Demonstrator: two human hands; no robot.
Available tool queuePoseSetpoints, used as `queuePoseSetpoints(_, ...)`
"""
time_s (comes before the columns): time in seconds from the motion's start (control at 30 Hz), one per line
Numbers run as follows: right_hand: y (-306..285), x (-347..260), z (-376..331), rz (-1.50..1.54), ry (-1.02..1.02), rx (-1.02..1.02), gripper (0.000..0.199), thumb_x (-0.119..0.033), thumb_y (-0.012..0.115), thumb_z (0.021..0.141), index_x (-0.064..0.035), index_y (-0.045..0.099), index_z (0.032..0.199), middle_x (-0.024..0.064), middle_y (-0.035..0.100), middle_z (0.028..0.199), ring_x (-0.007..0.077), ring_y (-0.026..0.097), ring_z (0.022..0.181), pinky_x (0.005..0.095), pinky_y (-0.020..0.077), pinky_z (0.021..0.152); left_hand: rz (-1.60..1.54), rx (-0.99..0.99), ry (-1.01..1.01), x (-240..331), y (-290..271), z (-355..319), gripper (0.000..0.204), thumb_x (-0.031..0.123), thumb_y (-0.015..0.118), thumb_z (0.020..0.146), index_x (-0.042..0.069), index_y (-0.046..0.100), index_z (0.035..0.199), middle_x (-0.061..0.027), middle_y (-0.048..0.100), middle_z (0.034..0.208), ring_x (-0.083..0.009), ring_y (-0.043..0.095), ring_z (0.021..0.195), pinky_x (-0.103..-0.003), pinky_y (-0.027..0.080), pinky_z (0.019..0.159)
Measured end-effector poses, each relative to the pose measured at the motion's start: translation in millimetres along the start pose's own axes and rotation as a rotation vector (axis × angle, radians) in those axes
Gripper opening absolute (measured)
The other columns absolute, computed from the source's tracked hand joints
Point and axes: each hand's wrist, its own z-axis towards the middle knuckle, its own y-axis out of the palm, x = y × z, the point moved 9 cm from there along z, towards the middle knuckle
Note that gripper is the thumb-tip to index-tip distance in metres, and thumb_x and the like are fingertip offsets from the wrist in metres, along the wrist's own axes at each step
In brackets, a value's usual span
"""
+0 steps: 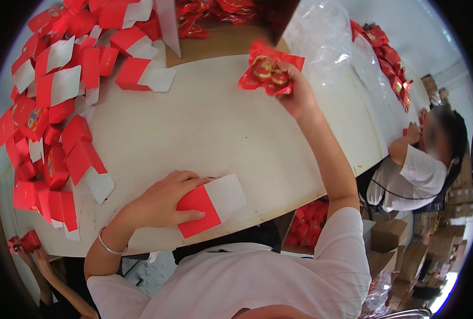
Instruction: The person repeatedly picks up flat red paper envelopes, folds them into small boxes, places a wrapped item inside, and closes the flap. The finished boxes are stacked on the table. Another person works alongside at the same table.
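My left hand [170, 202] is wrapped round a small red box [200, 213] lying near the table's front edge. The box's white flap [228, 196] stands open toward the right. Farther off, to the right, my right hand [296, 91] grips a red plastic packet [263, 68] by its right side and holds it over the table. The packet is shiny with gold marks, and its contents cannot be made out. A cardboard carton [210, 50] with similar red packets [236, 6] in it lies just beyond the right hand.
Red boxes with white flaps [58, 90] are heaped along the table's left side. Clear plastic sheeting [321, 37] and more red packets [388, 58] lie far right. A co-worker [414, 165] sits at right; another person's hands [34, 258] hold a red item at lower left.
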Motion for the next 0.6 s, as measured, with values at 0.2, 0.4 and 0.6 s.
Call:
queuePoseSetpoints(0.2,8,14,-68,0.189,0.058,-0.027,0.031,-0.018,0.053,0.084,-0.0011,0.049,0.111,0.0098,0.059,0.106,0.0194,0.058,0.095,0.0343,0.0475,0.080,-0.279,0.308,0.064,10,-12,-8,0.073,0.019,0.071,0.075,0.003,0.032,0.135,-0.0122,0.041,0.129,-0.0272,0.044,0.117,-0.036,0.037,0.098)
queuePoseSetpoints(0.4,48,-27,-123,-0.117,-0.438,-0.253,0.033,-0.010,0.060,0.084,0.0021,0.051,0.114,0.0080,0.059,0.108,0.0151,0.056,0.098,0.0293,0.0452,0.085,-0.597,0.789,0.178,-16,-41,27,0.082,0.006,0.078,0.065,0.002,0.026,0.129,-0.0114,0.043,0.121,-0.0198,0.045,0.114,-0.035,0.042,0.094)
queuePoseSetpoints(0.6,89,-12,-153,-0.378,-0.903,-0.467,0.029,-0.005,0.058,0.086,0.0033,0.051,0.112,0.0148,0.052,0.117,0.0221,0.051,0.107,0.0305,0.0417,0.088,-0.650,0.835,0.245,-15,-31,46,0.081,0.003,0.077,0.065,0.006,0.024,0.126,-0.0117,0.041,0.121,-0.0207,0.046,0.114,-0.034,0.044,0.092)
